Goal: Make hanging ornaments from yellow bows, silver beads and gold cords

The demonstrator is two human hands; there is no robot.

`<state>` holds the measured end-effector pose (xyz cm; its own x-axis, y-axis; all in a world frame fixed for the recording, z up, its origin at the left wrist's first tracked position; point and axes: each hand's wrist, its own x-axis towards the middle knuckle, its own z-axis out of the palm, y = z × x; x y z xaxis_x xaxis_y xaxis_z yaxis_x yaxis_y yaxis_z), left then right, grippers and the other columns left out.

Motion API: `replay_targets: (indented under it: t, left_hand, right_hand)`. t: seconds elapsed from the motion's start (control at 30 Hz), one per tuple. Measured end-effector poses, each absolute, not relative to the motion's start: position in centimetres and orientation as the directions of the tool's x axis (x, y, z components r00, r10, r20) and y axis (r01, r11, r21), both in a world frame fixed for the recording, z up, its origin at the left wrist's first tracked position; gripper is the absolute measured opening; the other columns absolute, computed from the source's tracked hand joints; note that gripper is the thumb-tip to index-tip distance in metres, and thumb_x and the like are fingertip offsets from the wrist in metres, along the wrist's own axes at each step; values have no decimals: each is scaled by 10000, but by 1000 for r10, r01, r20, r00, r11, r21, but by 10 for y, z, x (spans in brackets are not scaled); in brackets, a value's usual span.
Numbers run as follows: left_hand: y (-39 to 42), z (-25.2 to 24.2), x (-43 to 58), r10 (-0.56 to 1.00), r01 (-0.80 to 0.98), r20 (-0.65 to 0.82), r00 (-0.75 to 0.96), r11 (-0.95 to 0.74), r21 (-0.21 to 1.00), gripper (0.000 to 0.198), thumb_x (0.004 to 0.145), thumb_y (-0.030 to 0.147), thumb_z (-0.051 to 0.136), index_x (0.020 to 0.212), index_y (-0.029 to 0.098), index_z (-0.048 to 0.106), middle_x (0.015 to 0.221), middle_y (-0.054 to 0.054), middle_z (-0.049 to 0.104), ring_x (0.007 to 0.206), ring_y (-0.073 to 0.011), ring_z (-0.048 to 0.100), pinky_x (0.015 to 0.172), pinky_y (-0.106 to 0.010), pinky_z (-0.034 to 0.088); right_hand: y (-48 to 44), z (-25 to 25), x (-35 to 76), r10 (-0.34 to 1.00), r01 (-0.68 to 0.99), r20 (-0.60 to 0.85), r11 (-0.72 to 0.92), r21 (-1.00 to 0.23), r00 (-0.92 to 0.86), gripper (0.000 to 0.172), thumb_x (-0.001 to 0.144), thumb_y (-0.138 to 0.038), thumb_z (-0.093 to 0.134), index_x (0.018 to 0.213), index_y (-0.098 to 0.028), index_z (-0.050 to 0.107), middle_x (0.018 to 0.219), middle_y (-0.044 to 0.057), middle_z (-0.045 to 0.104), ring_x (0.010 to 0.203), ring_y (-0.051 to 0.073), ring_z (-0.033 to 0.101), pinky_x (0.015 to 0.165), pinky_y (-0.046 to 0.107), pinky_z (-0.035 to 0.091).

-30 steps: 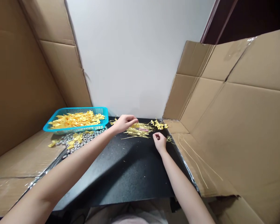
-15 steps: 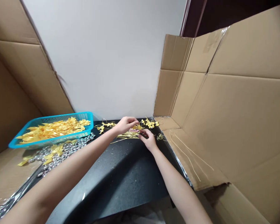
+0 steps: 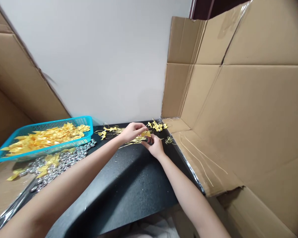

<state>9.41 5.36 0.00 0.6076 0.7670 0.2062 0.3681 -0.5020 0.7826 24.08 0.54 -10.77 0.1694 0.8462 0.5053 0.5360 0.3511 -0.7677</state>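
Note:
Near the back of the black table, my left hand (image 3: 134,131) is closed in a pinch on a yellow ribbon bow (image 3: 146,133). My right hand (image 3: 155,146) is just below and to the right, fingers curled and thumb apart from them; whether it touches the bow or a thin cord is too small to make out. Under both hands lies a bundle of yellow cords (image 3: 135,140). Yellow bows on cord loops lie on either side of the hands, one cluster (image 3: 157,125) at the right and another (image 3: 106,131) at the left.
A blue basket (image 3: 47,145) of yellow bows stands at the left, with silvery beads (image 3: 64,162) spilled before it. Cardboard walls (image 3: 250,115) rise on both sides, and a pale wall (image 3: 101,66) closes the back. A small cord tangle (image 3: 169,140) lies at the right.
The view has shifted slightly, so the surroundings sit higher and further left. The right hand's fingers have moved and its thumb has opened out; the left hand keeps its pinch on the bow.

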Motion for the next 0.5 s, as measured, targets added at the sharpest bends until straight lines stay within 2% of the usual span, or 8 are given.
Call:
replay_targets:
  t: [0.1, 0.2, 0.33, 0.5]
  left_hand:
    - [58, -4, 101, 758, 370, 196, 623, -506, 779, 339, 791, 456, 569, 767, 141, 690, 563, 26, 540, 536, -116, 481, 519, -222, 382]
    - [65, -6, 110, 751, 363, 186, 633, -500, 786, 348, 803, 458, 546, 796, 142, 693, 555, 29, 530, 524, -120, 498, 515, -224, 398]
    - [70, -9, 127, 742, 352, 189, 643, -505, 788, 369, 810, 468, 524, 795, 141, 694, 498, 41, 491, 478, -117, 472, 479, -220, 368]
    - [71, -20, 171, 714, 339, 194, 673, -531, 776, 327, 812, 426, 559, 724, 145, 701, 549, 26, 569, 494, -115, 493, 482, -228, 350]
  right_hand:
    - [8, -108, 245, 891, 552, 436, 301, -777, 128, 274, 853, -426, 656, 798, -158, 646, 659, -10, 604, 579, 130, 539, 603, 275, 461]
    - [7, -105, 257, 927, 578, 365, 250, -777, 90, 261, 930, -388, 589, 869, -141, 648, 765, -2, 650, 661, 119, 609, 678, 293, 527]
    - [-5, -97, 291, 957, 619, 281, 177, -765, 74, 217, 935, -339, 598, 900, -134, 660, 858, 16, 684, 778, 141, 660, 763, 333, 558]
    - [-21, -78, 359, 979, 690, 171, 47, -723, 112, 172, 911, -294, 638, 880, -127, 661, 876, 21, 687, 820, 150, 663, 794, 353, 557]
